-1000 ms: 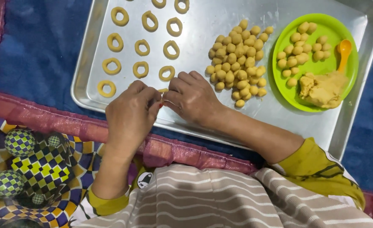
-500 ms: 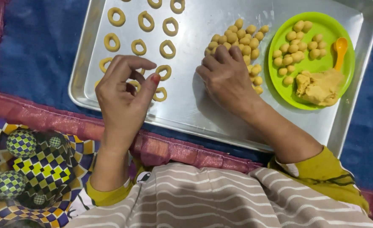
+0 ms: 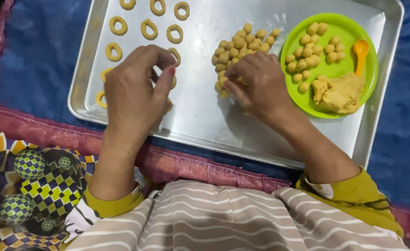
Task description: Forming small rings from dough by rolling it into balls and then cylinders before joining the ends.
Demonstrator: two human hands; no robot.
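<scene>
On the tray's [image 3: 200, 116] left, the left hand [image 3: 135, 93] hovers over dough rings [image 3: 149, 29], fingers curled; contents hidden. Centre: right hand [image 3: 258, 86] pinches a ball from the pile [image 3: 235, 46]. Balls look soft, light; pinch gently at the sides.

Bare tray [image 3: 200, 116] between rings [image 3: 149, 29], balls [image 3: 235, 49]

Probably a home: a metal baking tray [image 3: 205, 116] of dough rings [image 3: 118, 25] sits on blue cloth [image 3: 37, 56].
</scene>
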